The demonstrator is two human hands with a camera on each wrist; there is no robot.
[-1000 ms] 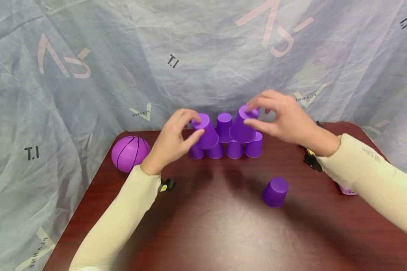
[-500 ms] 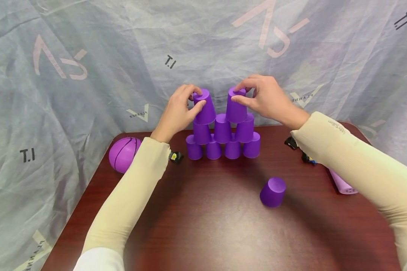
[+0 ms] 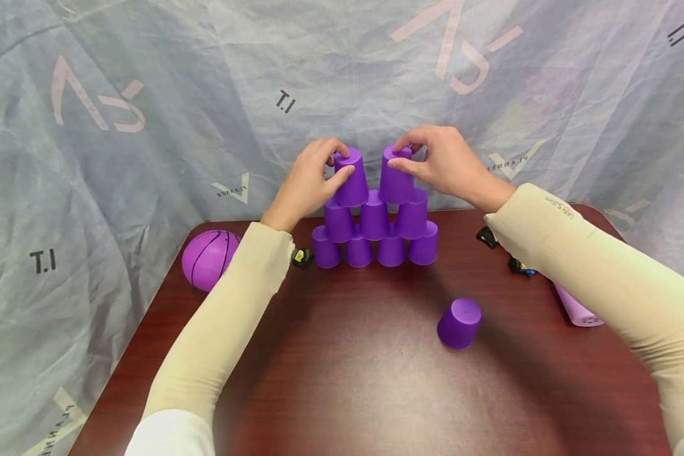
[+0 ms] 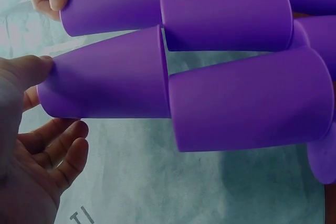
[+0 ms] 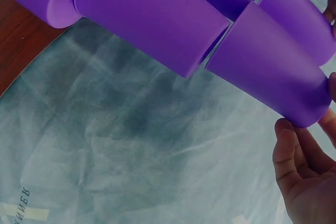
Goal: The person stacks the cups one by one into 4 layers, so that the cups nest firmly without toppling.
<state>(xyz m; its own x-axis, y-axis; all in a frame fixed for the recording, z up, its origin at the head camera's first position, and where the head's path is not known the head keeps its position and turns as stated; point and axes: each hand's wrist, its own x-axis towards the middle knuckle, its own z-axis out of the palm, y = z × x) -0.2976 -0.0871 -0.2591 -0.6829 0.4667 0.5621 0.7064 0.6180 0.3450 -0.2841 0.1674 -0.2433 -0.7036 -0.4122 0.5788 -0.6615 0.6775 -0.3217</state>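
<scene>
Purple cups stand upside down in a tiered stack against the back of the table. My left hand point(image 3: 309, 180) pinches the left top cup point(image 3: 351, 179) near its closed end, thumb in front. My right hand point(image 3: 453, 166) pinches the right top cup point(image 3: 397, 180) the same way. Both top cups sit on or just over the middle row, whose centre cup point(image 3: 373, 216) shows between them. In the left wrist view the rim of the left top cup point(image 4: 105, 80) meets the cup below point(image 4: 252, 103). The right wrist view shows the right top cup point(image 5: 270, 64) at its lower cup point(image 5: 152, 17).
One loose purple cup point(image 3: 459, 324) stands upside down nearer the front, right of centre. A purple ball point(image 3: 208, 259) lies at the left edge. A pink cylinder point(image 3: 578, 308) with a holed end lies at the right, partly under my sleeve. A grey cloth point(image 3: 205, 95) hangs behind.
Over the last second both hands rose with their cups, and the middle row came to stand as three cups. Since half a second ago the left cup shifted slightly right; the right one barely moved.
</scene>
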